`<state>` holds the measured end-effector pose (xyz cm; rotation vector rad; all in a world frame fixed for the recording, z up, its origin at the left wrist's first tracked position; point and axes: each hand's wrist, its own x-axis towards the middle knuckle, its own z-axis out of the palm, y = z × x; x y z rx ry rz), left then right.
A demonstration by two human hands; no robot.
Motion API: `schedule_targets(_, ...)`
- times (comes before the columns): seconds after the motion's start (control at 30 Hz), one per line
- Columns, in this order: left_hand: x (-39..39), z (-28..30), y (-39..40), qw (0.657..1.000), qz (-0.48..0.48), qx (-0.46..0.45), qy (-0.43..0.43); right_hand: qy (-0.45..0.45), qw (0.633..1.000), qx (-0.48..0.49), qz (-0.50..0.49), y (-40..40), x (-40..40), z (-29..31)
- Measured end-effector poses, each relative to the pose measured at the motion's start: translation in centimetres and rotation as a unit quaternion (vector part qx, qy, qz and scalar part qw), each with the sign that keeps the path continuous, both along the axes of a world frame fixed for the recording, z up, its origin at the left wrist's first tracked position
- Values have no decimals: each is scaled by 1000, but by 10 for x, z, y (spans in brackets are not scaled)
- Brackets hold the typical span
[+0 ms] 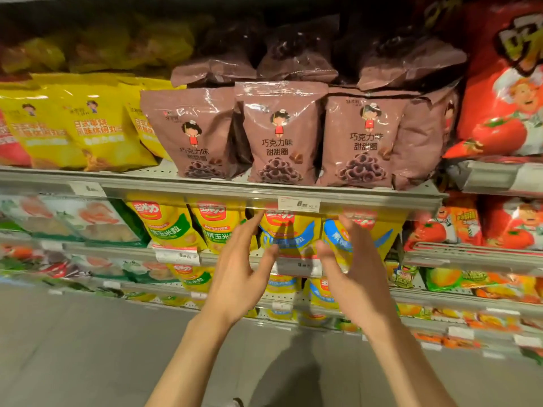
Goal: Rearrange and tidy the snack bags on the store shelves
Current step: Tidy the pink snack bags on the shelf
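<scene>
my left hand (pixel 238 274) and right hand (pixel 357 277) are spread, palms facing, empty, in front of the yellow-blue bags (pixel 289 233) on the lower shelf. the brown bags (pixel 280 136) stand above at the shelf lip (pixel 205 190). risk: rising hands could clip that row and tip the leaning left bag (pixel 191 133) forward.

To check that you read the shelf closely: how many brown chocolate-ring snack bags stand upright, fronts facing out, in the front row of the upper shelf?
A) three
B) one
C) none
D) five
A: three brown chocolate-ring snack bags stand side by side at the grey metal shelf edge, fronts out; both hands are open below them.
</scene>
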<state>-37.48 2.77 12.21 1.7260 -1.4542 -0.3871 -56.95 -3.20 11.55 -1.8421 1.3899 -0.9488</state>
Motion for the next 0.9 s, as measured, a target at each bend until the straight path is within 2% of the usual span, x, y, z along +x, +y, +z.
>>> schedule_targets(0.1,22,-14,16,999,-12,16,47,-12,998,62,-11,20,20,-14)
schedule_targets(0.23,72,-29,23,994,-28,35,102,-3,997,68,-43,40,57,-27)
schedule_targets(0.37,134,-28,25,991,-66,40,106,-26,990,93,-106,58,109,-31)
schedule_targets(0.57,204,-21,20,984,-115,54,123,-16,986,66,-153,70,179,-28)
schedule_targets(0.8,219,-10,14,988,-87,-13,127,-20,989,55,-138,59,198,-13)
schedule_targets(0.9,212,14,-1,987,-59,-77,130,-36,990,8,-133,40,196,5)
